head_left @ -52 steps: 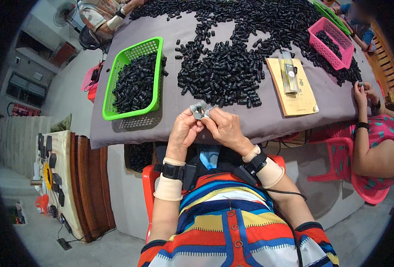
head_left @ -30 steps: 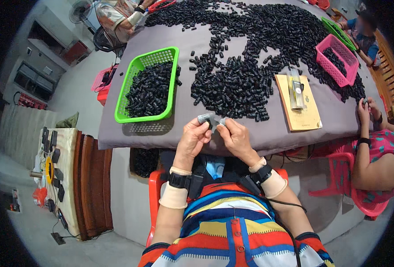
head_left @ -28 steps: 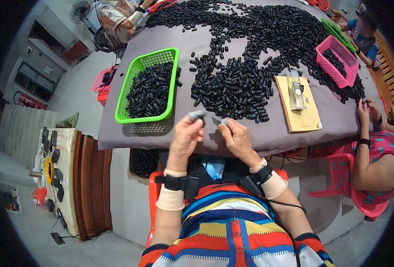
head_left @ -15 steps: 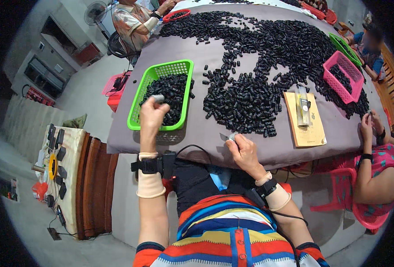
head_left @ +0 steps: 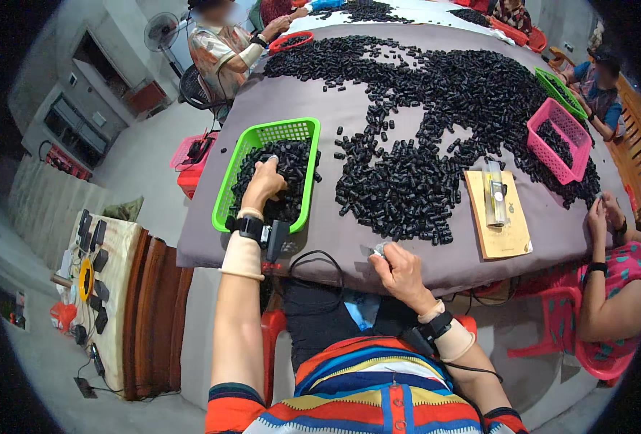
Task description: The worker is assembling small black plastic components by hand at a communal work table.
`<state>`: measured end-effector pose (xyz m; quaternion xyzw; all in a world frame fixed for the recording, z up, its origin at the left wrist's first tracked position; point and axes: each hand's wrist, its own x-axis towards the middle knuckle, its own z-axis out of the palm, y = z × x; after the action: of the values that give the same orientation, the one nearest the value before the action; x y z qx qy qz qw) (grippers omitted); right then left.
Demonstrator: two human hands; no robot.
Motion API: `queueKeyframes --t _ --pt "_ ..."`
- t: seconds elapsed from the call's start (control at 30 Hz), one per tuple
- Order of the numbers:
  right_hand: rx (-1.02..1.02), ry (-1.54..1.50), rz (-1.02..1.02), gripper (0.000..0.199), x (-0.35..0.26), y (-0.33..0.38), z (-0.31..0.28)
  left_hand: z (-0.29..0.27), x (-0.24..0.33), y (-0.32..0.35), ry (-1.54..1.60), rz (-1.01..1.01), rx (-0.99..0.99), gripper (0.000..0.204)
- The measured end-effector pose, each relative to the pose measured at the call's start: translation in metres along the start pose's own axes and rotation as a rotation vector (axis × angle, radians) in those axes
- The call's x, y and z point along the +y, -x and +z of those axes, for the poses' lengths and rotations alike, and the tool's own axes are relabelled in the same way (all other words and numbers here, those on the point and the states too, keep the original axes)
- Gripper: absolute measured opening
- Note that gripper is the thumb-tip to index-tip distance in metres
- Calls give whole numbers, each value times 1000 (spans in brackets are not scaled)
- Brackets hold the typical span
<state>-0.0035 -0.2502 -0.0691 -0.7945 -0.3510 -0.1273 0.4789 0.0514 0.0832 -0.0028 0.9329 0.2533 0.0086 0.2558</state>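
My left hand [head_left: 265, 182] is down in a bright green plastic basket [head_left: 312, 189], among many small black cylindrical pieces [head_left: 252, 160]. Its fingers are bent together and one fingertip has a grey covering; what they hold, if anything, is hidden. By the table's front edge, my right hand [head_left: 401, 275] is closed in a pinch, with grey on its fingertips. A thin dark tip sticks out from this pinch, too small to name. Just beyond that hand lies a dense pile of the same black pieces [head_left: 400, 192].
Right of the pile, a clear plastic box [head_left: 494, 195] rests on a tan notebook [head_left: 483, 231]. Pink [head_left: 584, 152] and green [head_left: 579, 112] baskets stand at the right. Other people sit around the grey-covered table [head_left: 335, 79]. A black cable [head_left: 338, 267] loops at its front edge.
My left hand has moved forward and down into the basket, onto the black pieces. My right hand keeps its pinch at nearly the same place. The whole view has shifted slightly.
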Motion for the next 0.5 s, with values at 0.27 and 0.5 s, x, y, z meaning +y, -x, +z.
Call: queueKeyframes --t 0.27,0.5 --pt "-4 15 -1 21 4 2 2 5 5 2 -200 138 259 63" --pt "31 -92 82 21 5 -3 2 14 64 69 -189 316 496 20"
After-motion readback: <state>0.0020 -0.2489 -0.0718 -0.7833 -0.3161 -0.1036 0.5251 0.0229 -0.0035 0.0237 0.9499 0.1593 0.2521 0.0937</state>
